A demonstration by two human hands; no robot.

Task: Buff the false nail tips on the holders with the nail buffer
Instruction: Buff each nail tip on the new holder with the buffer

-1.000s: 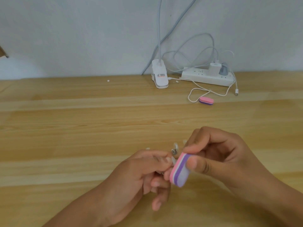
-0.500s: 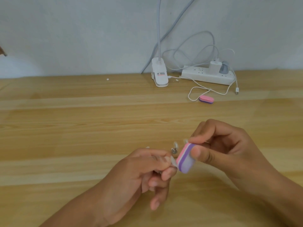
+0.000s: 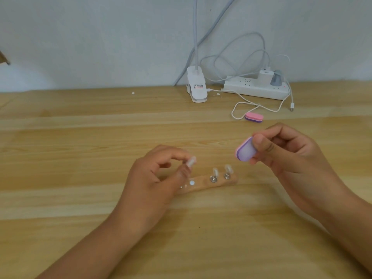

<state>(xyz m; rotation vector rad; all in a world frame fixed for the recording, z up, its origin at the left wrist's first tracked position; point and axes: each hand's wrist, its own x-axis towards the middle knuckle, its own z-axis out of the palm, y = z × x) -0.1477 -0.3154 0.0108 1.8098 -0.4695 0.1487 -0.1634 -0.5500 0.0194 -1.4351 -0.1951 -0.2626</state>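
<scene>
left hand [image 3: 153, 178]: one pinched tip [image 3: 190, 161]; right hand [image 3: 285, 152]: one gripped buffer [image 3: 245, 151]; maybe two tips [image 3: 215, 171] on holders [image 3: 213, 179]

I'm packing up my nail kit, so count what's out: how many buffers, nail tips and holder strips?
Nail buffers: 2, the held buffer in the right hand and the spare buffer lying farther back.
False nail tips: 3, the pinched tip in the left hand and two mounted tips.
Wooden holder strip: 1.
Total: 6; the left hand may hide more.
</scene>
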